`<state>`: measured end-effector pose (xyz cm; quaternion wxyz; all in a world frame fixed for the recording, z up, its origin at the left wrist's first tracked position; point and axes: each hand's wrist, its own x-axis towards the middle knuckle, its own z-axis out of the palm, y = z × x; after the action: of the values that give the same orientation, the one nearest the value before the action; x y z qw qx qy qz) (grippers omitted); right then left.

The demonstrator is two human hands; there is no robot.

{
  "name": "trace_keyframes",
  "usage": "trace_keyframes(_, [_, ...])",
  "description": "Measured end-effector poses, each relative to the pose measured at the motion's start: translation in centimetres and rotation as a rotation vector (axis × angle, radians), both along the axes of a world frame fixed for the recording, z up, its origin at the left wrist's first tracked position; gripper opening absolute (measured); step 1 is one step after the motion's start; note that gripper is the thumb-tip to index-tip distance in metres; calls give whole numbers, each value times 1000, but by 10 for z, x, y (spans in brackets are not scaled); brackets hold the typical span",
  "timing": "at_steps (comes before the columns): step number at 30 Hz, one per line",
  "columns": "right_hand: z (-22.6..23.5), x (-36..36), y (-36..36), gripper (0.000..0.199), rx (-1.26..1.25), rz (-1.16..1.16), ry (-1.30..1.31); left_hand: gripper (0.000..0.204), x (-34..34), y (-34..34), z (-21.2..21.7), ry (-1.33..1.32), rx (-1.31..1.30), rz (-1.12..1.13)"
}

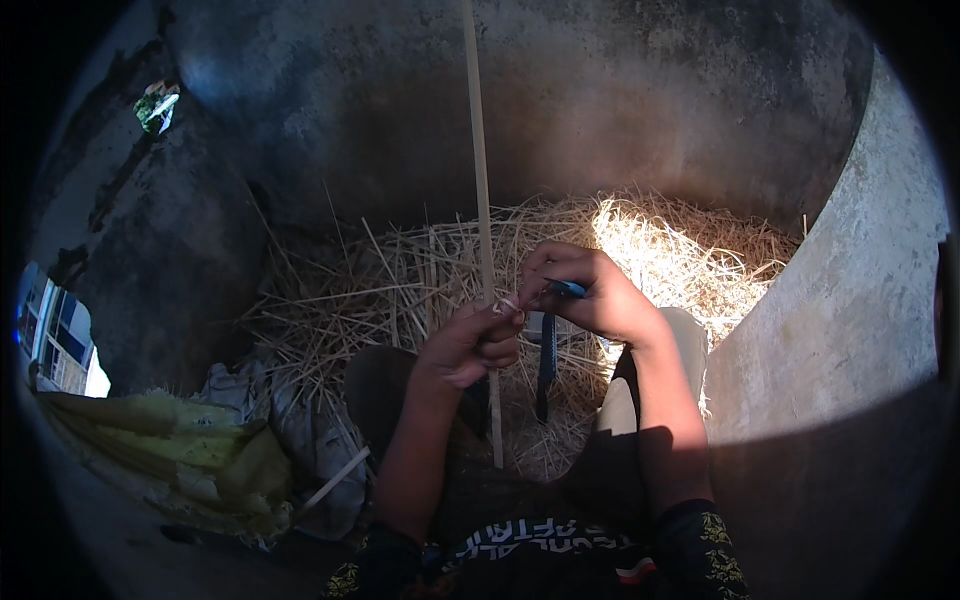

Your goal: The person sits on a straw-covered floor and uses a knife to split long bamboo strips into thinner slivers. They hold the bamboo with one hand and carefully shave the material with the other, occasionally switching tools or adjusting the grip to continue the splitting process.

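- Left hand [470, 346] and right hand [603, 293]: two counted.
- Long pole [480, 170]: one recorded.
- Blue object [568, 289]: one noted.
- Yellow sheet [170, 440]: one noted.
- Short stick [335, 478]: one noted.
- Straw stalks [665, 255]: cannot be counted.

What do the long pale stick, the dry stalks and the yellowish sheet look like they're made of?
Long pale stick: probably wood or bamboo, matte, judging by its straight tan face. Dry stalks: likely straw, dull, from the thin golden stems. Yellowish sheet: woven plastic or cloth, I can't tell which, with loose folds and a frayed edge.

Long pale strip [479, 150] bars reach leftward; open air above sunlit straw [690, 265].
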<state>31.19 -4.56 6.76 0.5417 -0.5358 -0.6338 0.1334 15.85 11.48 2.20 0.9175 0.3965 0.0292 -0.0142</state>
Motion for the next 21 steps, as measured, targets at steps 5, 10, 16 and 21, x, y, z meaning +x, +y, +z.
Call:
trace_keyframes(5, [2,2,-3,18,-92,-82,10,13,0,-5,8,22,166,78])
trace_keyframes(10, [10,-3,-9,24,-332,-176,282,15,4,-10,6,-38,392,308])
trace_keyframes(16, [13,-10,-10,30,-309,-187,271,18,6,-11,10,-31,494,419])
trace_keyframes(21, [9,-11,-7,30,-391,-249,284,17,4,-6,7,-11,484,361])
